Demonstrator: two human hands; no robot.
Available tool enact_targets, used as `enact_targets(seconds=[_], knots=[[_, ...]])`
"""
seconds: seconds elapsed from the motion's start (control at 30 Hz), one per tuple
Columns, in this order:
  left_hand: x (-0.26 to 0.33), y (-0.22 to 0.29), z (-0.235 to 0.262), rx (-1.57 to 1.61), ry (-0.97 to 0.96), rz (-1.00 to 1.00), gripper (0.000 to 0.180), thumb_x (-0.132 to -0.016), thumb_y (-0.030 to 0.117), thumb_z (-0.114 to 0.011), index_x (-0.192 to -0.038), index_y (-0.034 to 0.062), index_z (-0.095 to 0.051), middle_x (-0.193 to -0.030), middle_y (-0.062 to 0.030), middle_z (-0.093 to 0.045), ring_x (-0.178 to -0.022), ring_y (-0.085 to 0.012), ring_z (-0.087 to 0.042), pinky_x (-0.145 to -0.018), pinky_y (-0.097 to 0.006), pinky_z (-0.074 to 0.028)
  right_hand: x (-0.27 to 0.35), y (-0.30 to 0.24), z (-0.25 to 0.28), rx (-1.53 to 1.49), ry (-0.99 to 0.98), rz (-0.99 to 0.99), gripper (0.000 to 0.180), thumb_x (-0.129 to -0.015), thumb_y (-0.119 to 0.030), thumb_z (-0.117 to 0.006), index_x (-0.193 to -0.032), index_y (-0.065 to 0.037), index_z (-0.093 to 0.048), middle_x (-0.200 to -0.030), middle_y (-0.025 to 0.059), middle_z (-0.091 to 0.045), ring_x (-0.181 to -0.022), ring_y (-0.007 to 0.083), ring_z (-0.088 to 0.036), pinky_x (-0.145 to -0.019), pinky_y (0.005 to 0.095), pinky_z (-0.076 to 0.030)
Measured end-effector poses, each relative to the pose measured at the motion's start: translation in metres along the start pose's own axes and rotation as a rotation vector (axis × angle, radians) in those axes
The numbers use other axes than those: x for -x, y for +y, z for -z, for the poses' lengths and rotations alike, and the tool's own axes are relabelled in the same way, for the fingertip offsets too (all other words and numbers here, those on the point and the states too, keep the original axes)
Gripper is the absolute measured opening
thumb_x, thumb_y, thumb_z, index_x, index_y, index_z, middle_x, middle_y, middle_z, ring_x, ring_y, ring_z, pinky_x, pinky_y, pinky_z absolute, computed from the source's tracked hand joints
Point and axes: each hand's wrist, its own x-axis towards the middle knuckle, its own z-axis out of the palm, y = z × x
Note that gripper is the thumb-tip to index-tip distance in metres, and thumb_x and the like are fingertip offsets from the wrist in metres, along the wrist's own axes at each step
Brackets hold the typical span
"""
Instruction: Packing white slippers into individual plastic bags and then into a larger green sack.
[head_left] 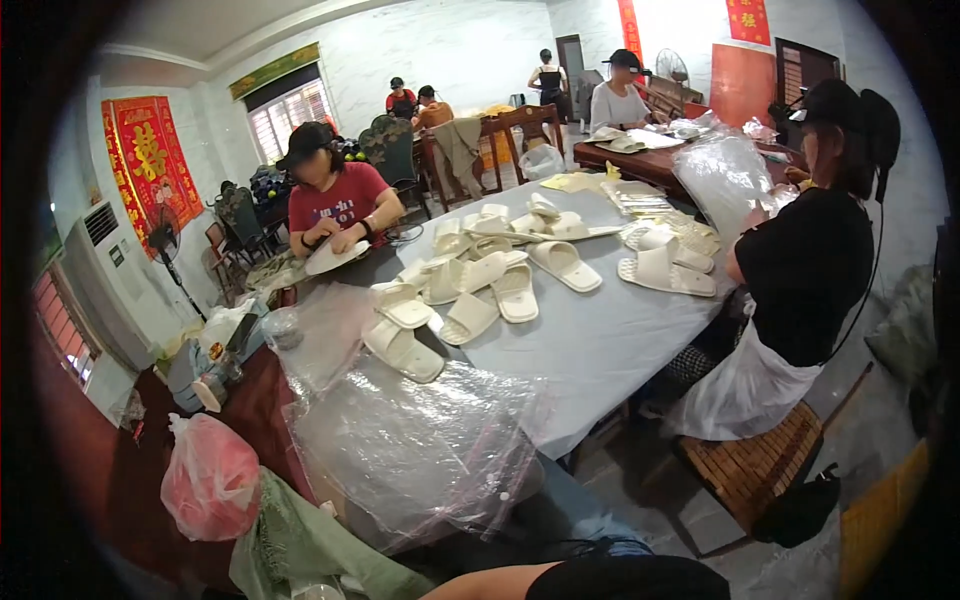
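Neither of my hands shows. Along the lower edge lies a piece of my bare arm (490,584) with a black sleeve (630,578); its hand is out of the picture. Nearest to it, clear plastic bags (410,450) with pink edges are spread over the near end of the table. Beyond them is a loose heap of cream slippers (466,277), some upright and some lying on their sides. One slipper (403,350) rests right at the edge of the bags. More cream slippers (668,268) lie at the table's right side.
A grey cloth covers the table (590,350). Across it, a person in red (345,210) handles a pale sole; another in black (810,250) sits at the right with clear plastic. A pink bag (210,475), green cloth (310,545) and bamboo chair (750,470) are close by.
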Motion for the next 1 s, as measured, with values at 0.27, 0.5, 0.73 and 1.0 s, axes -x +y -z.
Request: enact_targets(seconds=[0.27,0.5,0.73,1.0], knots=[[-0.013,0.013,-0.077,-0.552,0.307,0.426,0.034,-0.093,0.017,-0.043,-0.121,-0.0026,-0.048,-0.114,-0.0153,-0.054,-0.104,-0.0267,-0.052,-0.087,-0.036,-0.044,0.122,-0.019,0.127,0.049,0.076,0.097,0.029,-0.094,-0.02,-0.043,-0.08,-0.003,-0.063,-0.076,0.0145,-0.059,-0.065,0.0297,-0.052,-0.063,0.0415,-0.044],[-0.102,0.037,-0.171,-0.781,0.44,0.708,0.038,-0.095,0.02,-0.042,-0.126,-0.003,-0.045,-0.119,-0.0173,-0.052,-0.108,-0.0281,-0.052,-0.088,-0.037,-0.044,0.121,-0.005,0.109,-0.224,-0.104,0.016,0.03,-0.094,-0.02,-0.044,-0.077,-0.002,-0.061,-0.075,0.0129,-0.058,-0.064,0.0285,-0.05,-0.061,0.0403,-0.042],[-0.135,-0.012,-0.223,-0.297,0.22,0.43,0.042,-0.092,0.033,-0.045,-0.12,0.0018,-0.051,-0.12,-0.022,-0.052,-0.111,-0.0333,-0.052,-0.087,-0.043,-0.045,0.173,0.0,0.157,-0.378,-0.057,0.196,0.022,-0.091,-0.021,-0.05,-0.09,-0.002,-0.061,-0.085,0.0116,-0.06,-0.079,0.0269,-0.056,-0.069,0.0379,-0.046],[-0.205,-0.03,-0.264,0.509,0.707,0.782,0.036,-0.08,0.005,-0.054,-0.116,0.0037,-0.046,-0.13,-0.015,-0.041,-0.111,-0.0234,-0.046,-0.094,-0.037,-0.038,0.178,-0.022,0.224,-1.28,-0.306,-0.21,0.082,-0.068,-0.029,-0.081,-0.126,0.008,-0.037,-0.122,0.0164,-0.053,-0.111,0.0201,-0.049,-0.094,0.0316,-0.04]])
